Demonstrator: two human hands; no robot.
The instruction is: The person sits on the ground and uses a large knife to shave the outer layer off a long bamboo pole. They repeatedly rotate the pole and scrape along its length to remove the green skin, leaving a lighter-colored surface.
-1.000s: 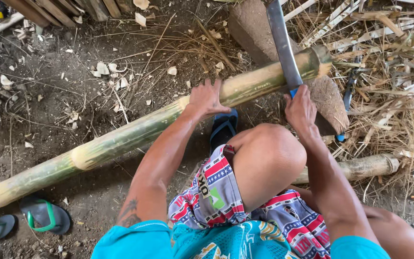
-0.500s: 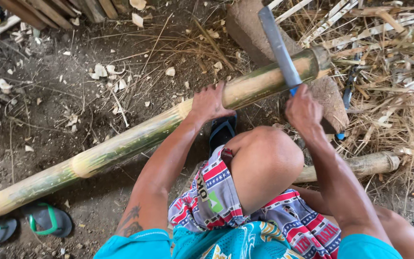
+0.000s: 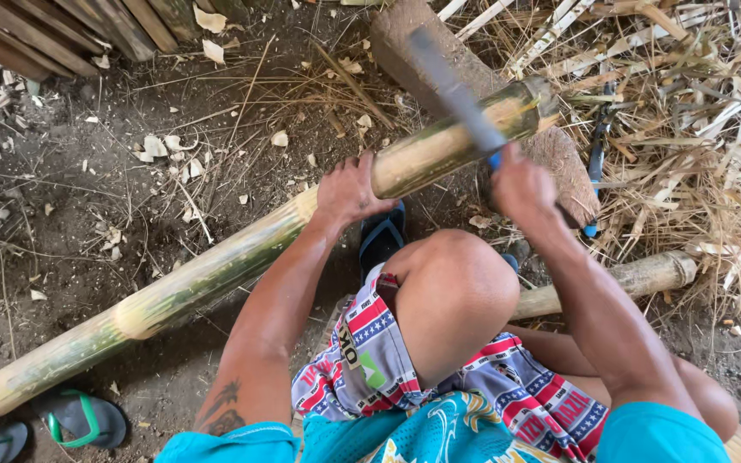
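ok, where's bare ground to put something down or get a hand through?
Freest: dirt upper left, between the bamboo pole and the wooden slats, only chips. Small patch below the pole beside the sandals. Crowded: right side, straw and splints around the wood block, where the right hand swings the blade.

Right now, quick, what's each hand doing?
Left hand: open, palm pressed on the long green bamboo pole.
Right hand: closed around the blue handle of a long grey blade, which is blurred.
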